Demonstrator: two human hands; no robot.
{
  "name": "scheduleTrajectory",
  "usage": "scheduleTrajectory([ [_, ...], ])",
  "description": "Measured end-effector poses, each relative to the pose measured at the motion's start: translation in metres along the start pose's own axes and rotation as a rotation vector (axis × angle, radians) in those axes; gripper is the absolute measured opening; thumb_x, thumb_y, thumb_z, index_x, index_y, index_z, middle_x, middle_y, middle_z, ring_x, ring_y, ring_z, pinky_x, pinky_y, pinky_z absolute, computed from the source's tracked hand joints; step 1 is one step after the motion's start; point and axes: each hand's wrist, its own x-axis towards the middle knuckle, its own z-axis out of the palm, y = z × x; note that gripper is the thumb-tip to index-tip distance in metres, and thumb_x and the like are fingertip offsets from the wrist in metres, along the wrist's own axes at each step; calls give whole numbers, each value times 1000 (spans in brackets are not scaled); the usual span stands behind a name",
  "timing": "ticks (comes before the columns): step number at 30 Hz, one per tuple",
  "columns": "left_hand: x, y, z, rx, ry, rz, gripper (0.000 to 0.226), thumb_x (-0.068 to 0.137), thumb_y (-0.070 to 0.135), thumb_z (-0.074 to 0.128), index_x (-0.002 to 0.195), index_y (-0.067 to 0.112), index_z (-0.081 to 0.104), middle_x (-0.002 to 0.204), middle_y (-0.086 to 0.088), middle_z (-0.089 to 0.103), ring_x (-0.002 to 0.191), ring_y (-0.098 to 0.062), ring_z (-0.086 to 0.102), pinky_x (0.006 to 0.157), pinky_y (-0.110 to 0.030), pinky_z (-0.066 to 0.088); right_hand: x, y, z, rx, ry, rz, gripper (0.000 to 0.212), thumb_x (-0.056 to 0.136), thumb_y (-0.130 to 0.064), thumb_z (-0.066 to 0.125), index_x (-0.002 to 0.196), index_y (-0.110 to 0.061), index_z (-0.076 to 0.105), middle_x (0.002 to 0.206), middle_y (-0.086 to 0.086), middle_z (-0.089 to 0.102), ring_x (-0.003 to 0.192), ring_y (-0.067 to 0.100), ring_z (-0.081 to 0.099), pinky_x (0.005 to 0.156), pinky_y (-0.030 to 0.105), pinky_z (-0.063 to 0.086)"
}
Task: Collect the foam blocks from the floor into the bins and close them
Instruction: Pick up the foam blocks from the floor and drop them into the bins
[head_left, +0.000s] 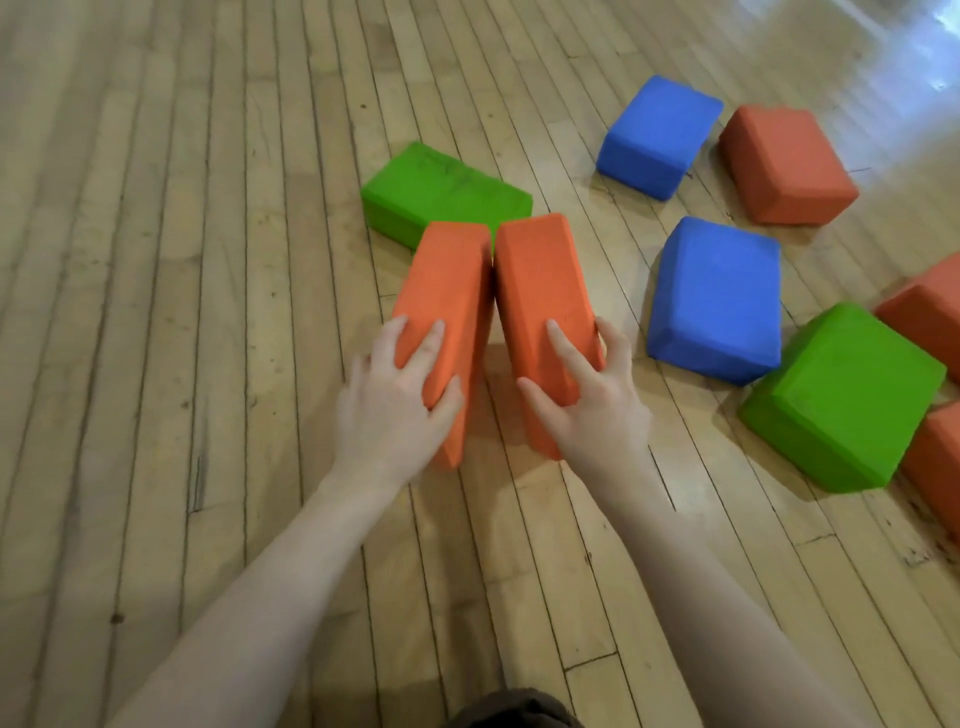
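Bare forearms reach forward and down from the bottom of the frame, above a dark scrap of clothing at the lower edge, to two orange foam blocks stood on edge on the wooden floor (182, 260). Left hand (400, 400) grips the near end of the left orange block (447, 322), fingers curled over its top face and thumb on the inner side; right hand (592, 400) grips the near end of the right orange block (545, 306) in mirror fashion. Both hands are clamped, each on its own block, and lie close beside each other.

The two blocks run lengthwise away from the person, long axes nearly parallel but converging: their far ends touch or almost touch, while the near ends splay apart in a narrow V. Each block points ahead and slightly inward, so the pair looks ready to be pressed flat together and lifted as one.

Just beyond their far ends lies a green block (441, 189), flat, its long axis running across the view. To the right, nearer the right hand, sit a blue block (719, 296) and a second green block (847, 395); farther off, another blue block (657, 132) and a red-orange block (787, 161). More orange blocks are cut off at the right edge. No bin is in view, so most of the collecting appears yet to be done.
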Motion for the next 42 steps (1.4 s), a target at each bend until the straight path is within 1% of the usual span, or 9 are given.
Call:
scheduleTrajectory([
  [4,18,-27,-51,47,113,-64,56,84,50,46,136,32,46,146,-2,35,117,-33,47,90,-49,46,34,-58,4,45,-50,-109,60,76,-50,67,133,-39,49,140,6,37,115,26,53,67,41,55],
  [8,20,-67,-124,172,238,-196,59,78,54,39,132,31,52,142,-5,43,104,-40,54,83,-49,49,66,-149,5,177,-181,-262,62,77,-50,66,135,-38,46,141,6,32,122,24,46,82,43,52],
  [13,-23,-119,-245,319,469,-377,60,76,53,37,125,27,60,133,-7,52,96,-41,56,78,-48,52,61,-289,0,226,-323,-479,64,76,-54,62,135,-47,38,144,-6,24,121,16,46,79,34,48],
  [20,-144,-202,-375,567,654,-569,48,76,44,50,115,21,66,123,-8,59,78,-37,55,65,-44,50,-45,-480,18,445,-499,-711,66,77,-52,64,137,-45,39,144,-5,25,122,16,47,87,36,47],
  [26,-279,-269,-473,836,767,-651,37,77,35,58,109,19,69,120,-5,63,82,-36,55,67,-41,45,-164,-621,35,717,-643,-837,63,77,-44,70,135,-40,45,140,-4,31,118,1,38,92,27,40],
  [29,-336,-299,-519,955,770,-706,36,78,35,54,105,16,70,118,-5,64,81,-38,57,66,-42,44,-222,-688,42,834,-766,-861,61,79,-40,70,135,-36,46,139,-4,31,120,1,37,93,22,34],
  [34,-431,-357,-556,1116,607,-883,37,80,33,52,108,16,69,119,-4,64,91,-45,58,69,-44,48,-314,-769,74,924,-988,-852,59,79,-36,71,134,-29,49,134,0,37,119,8,44,91,8,31],
  [39,-479,-412,-532,985,392,-1033,51,63,34,82,107,13,70,123,-9,61,93,-46,59,71,-46,49,-369,-784,129,704,-1096,-1027,61,85,-49,59,139,-25,43,146,3,26,133,21,32,109,37,30],
  [42,-488,-426,-516,740,508,-1147,61,64,25,80,119,7,62,136,-21,48,92,-45,60,72,-46,51,-366,-778,142,665,-1183,-1050,82,72,-72,51,142,-34,33,144,-6,25,130,17,33,106,42,35],
])
